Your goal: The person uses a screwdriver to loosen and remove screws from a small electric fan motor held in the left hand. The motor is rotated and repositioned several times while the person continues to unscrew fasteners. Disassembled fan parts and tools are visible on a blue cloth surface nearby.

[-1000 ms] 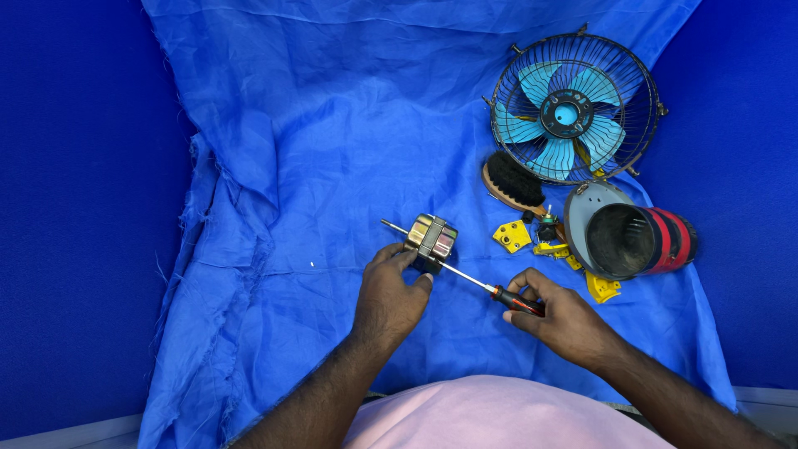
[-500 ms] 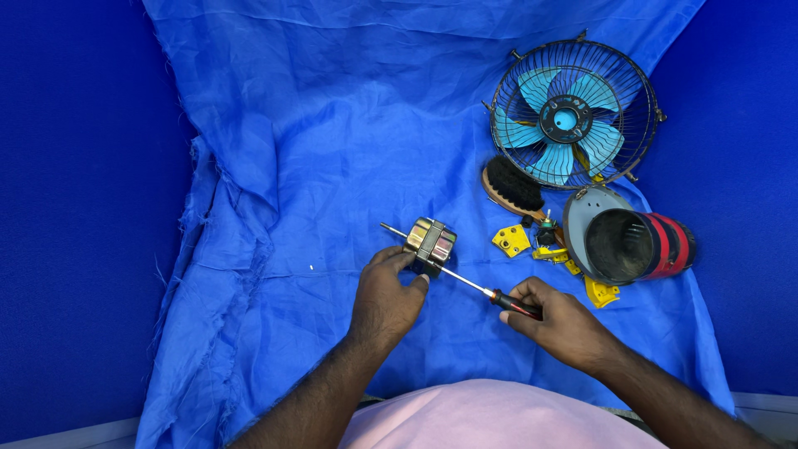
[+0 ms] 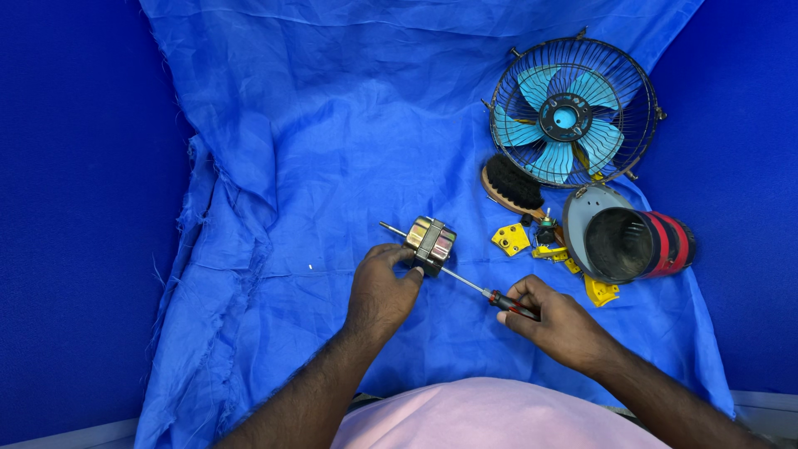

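The left hand (image 3: 381,291) is seen closed around a small electric motor (image 3: 431,242), its fingers pressed against the motor's near side. The motor is a squarish metal block with a thin shaft protruding toward the upper left, and it rests on a blue cloth (image 3: 332,125) spread over the tabletop, roughly at the centre of the cloth and just ahead of the person's body.

The right hand (image 3: 559,324) is wrapped around the red-and-black handle of a screwdriver (image 3: 486,293). The shank runs up and to the left, and its tip is met by the motor's right-hand face; whether the tip is seated in a screw cannot be told.

To the right of the motor, well apart from both hands, a round wire fan guard (image 3: 572,115) with light-blue blades inside it is laid flat on the cloth. A wooden-backed brush (image 3: 509,185) with black bristles is found just below the guard, touching its rim. A grey cylindrical housing (image 3: 632,243) with red bands lies on its side, open end facing left. Small yellow plastic parts (image 3: 510,239) are scattered between the brush and the housing.
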